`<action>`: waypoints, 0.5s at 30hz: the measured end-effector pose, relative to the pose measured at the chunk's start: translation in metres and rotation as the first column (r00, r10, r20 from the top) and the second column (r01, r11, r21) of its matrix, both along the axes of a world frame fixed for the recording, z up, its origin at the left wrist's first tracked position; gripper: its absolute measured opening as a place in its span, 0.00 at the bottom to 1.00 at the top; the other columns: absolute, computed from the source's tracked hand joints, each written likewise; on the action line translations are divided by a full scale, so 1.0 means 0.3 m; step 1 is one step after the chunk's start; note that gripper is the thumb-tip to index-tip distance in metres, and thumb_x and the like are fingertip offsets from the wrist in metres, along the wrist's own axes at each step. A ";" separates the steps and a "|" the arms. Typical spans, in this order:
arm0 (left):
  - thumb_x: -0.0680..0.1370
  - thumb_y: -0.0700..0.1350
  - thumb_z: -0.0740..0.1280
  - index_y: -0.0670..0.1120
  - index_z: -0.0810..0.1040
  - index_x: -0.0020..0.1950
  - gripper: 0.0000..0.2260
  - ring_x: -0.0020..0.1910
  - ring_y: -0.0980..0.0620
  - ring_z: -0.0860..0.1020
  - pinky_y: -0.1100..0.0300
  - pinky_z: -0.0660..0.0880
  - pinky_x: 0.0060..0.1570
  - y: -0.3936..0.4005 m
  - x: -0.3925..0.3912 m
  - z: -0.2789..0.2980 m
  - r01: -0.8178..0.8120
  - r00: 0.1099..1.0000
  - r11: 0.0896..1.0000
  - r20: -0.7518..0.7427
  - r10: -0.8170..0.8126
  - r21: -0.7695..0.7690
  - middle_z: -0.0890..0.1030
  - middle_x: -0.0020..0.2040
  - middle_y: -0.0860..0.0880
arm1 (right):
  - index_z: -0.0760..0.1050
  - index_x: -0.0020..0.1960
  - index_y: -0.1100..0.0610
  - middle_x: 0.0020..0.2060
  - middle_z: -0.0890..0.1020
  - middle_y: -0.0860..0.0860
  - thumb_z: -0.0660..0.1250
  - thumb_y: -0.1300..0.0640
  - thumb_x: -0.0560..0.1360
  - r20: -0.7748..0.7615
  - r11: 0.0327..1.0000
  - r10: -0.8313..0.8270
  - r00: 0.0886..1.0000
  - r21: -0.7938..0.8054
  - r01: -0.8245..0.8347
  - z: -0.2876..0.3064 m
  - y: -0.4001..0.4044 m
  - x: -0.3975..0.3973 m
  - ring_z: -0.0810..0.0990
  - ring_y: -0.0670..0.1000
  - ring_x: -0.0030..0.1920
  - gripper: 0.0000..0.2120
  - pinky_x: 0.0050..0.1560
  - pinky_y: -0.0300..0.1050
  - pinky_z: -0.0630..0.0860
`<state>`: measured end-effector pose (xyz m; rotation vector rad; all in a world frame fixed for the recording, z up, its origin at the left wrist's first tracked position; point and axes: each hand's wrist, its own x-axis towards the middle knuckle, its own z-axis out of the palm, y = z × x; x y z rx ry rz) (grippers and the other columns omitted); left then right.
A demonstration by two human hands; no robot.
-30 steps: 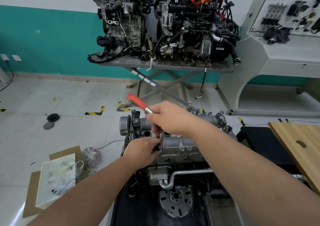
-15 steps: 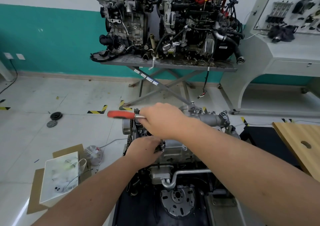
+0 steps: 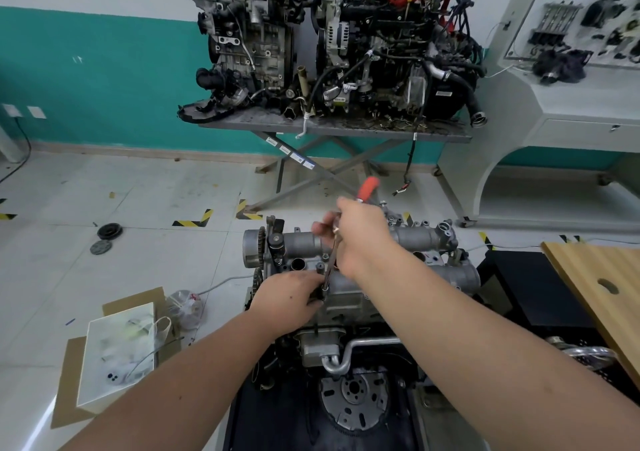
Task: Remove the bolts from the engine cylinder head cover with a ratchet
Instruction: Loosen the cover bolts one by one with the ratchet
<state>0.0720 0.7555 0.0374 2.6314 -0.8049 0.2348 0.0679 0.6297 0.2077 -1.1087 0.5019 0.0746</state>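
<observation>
Our right hand (image 3: 360,239) gripping the red-handled ratchet (image 3: 367,187), our left hand (image 3: 289,298) pinching its socket end on the cylinder head cover (image 3: 346,294), pale tiled floor (image 3: 138,208) with hazard tape, teal wall (image 3: 104,80), engines on a table (image 3: 332,128) behind.

Ahead of me, two spare engines (image 3: 332,42) stand side by side on a grey scissor-lift surface (image 3: 332,131) against the teal wall (image 3: 97,80). To my right a white display console (image 3: 571,104) carries a board of mounted parts. A wooden board (image 3: 602,288) with a hole lies at my near right. On the tiled floor to my left sit a white box (image 3: 117,353) on cardboard (image 3: 69,388), a crumpled plastic bag (image 3: 183,307), and two dark discs (image 3: 105,237) farther off.
</observation>
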 end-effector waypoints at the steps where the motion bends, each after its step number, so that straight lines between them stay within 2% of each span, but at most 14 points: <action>1: 0.73 0.52 0.68 0.56 0.77 0.56 0.12 0.49 0.51 0.81 0.58 0.72 0.40 0.000 -0.001 0.000 0.003 1.000 1.000 -0.001 -0.003 -0.005 0.82 0.50 0.57 | 0.68 0.48 0.58 0.20 0.75 0.48 0.58 0.59 0.83 -0.002 0.994 -0.060 0.998 0.087 0.060 -0.003 -0.019 0.001 0.77 0.50 0.21 0.06 0.31 0.43 0.77; 2: 0.73 0.52 0.68 0.56 0.78 0.59 0.14 0.50 0.51 0.81 0.57 0.74 0.41 0.002 -0.003 0.000 0.006 1.000 1.000 0.000 -0.006 -0.005 0.83 0.52 0.57 | 0.69 0.48 0.57 0.21 0.75 0.49 0.58 0.58 0.84 0.003 0.986 -0.081 0.997 0.145 0.080 -0.009 -0.037 -0.002 0.77 0.50 0.23 0.06 0.32 0.43 0.76; 4: 0.73 0.52 0.70 0.56 0.78 0.60 0.15 0.49 0.51 0.82 0.57 0.75 0.40 0.002 -0.005 0.005 0.015 1.000 1.000 0.020 -0.015 -0.009 0.83 0.51 0.57 | 0.69 0.48 0.57 0.24 0.76 0.49 0.61 0.57 0.83 0.035 0.982 -0.006 0.999 0.187 -0.001 -0.027 -0.064 -0.021 0.75 0.49 0.23 0.06 0.34 0.43 0.74; 8: 0.69 0.49 0.72 0.56 0.75 0.48 0.11 0.39 0.51 0.80 0.62 0.66 0.31 0.001 -0.015 0.017 0.034 0.999 0.999 0.042 -0.032 -0.035 0.81 0.41 0.57 | 0.67 0.44 0.55 0.26 0.74 0.48 0.62 0.55 0.82 0.115 0.961 0.248 0.962 0.093 -0.259 -0.061 -0.065 -0.057 0.69 0.49 0.23 0.10 0.47 0.48 0.68; 9: 0.70 0.49 0.71 0.55 0.74 0.46 0.09 0.38 0.50 0.80 0.62 0.65 0.31 0.001 -0.014 0.016 0.033 0.999 0.999 0.029 -0.031 -0.041 0.80 0.40 0.57 | 0.67 0.44 0.55 0.26 0.73 0.48 0.62 0.55 0.82 0.128 0.951 0.290 0.948 0.074 -0.301 -0.060 -0.055 -0.064 0.68 0.49 0.23 0.09 0.46 0.48 0.67; 11: 0.72 0.50 0.68 0.52 0.73 0.45 0.06 0.39 0.49 0.79 0.59 0.66 0.32 0.002 -0.010 0.013 0.015 1.000 0.999 -0.011 -0.015 -0.034 0.79 0.40 0.56 | 0.69 0.47 0.57 0.26 0.73 0.49 0.61 0.55 0.83 0.140 0.932 0.351 0.926 0.038 -0.360 -0.052 -0.033 -0.072 0.66 0.48 0.23 0.07 0.37 0.44 0.65; 13: 0.74 0.52 0.67 0.50 0.76 0.47 0.07 0.42 0.48 0.80 0.57 0.71 0.35 0.000 -0.005 0.008 -0.008 1.000 1.000 -0.023 0.009 0.021 0.80 0.43 0.54 | 0.71 0.50 0.58 0.25 0.72 0.50 0.61 0.56 0.83 0.131 0.906 0.423 0.897 -0.046 -0.421 -0.044 -0.012 -0.078 0.65 0.47 0.23 0.06 0.29 0.40 0.60; 15: 0.75 0.53 0.67 0.48 0.79 0.47 0.09 0.42 0.47 0.80 0.57 0.71 0.35 -0.001 -0.004 0.002 -0.013 1.000 0.999 0.008 0.012 0.044 0.81 0.45 0.51 | 0.72 0.51 0.59 0.24 0.72 0.50 0.60 0.56 0.83 0.101 0.860 0.508 0.856 -0.111 -0.498 -0.040 0.003 -0.081 0.65 0.46 0.22 0.06 0.26 0.40 0.57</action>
